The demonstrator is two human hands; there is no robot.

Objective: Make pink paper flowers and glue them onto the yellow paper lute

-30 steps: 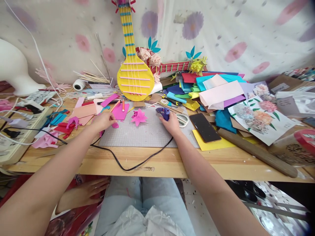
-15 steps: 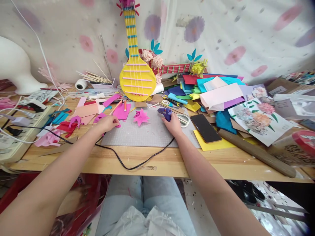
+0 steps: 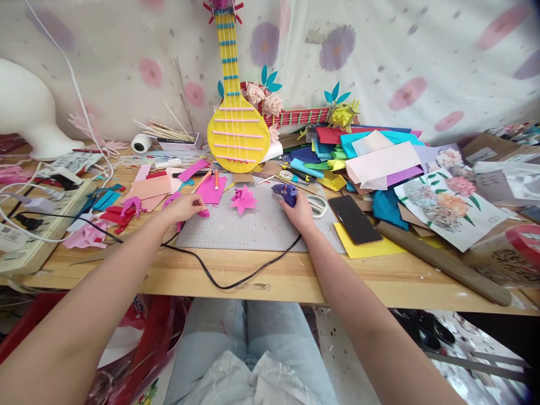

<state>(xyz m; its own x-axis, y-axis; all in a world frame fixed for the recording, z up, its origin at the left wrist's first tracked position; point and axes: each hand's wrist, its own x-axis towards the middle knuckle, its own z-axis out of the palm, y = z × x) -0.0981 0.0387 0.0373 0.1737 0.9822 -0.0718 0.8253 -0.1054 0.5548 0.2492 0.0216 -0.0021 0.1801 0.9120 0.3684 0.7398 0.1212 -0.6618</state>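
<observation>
Both arms are bare from the lower frame edge to the wrists, with no sleeves, watch or bracelet showing. The left hand [image 3: 183,207] and right hand [image 3: 300,211] carry no gloves, and any rings are too small to tell. The legs wear light blue jeans [image 3: 244,337]. A crumpled white garment [image 3: 248,379] covers the lap.

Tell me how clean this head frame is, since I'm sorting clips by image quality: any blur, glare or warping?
Head view: even soft light, no strong glare; the left hand and right hand look sharp mid-frame; wide-lens warping bends the table edge; the lower right corner is smeared.
</observation>
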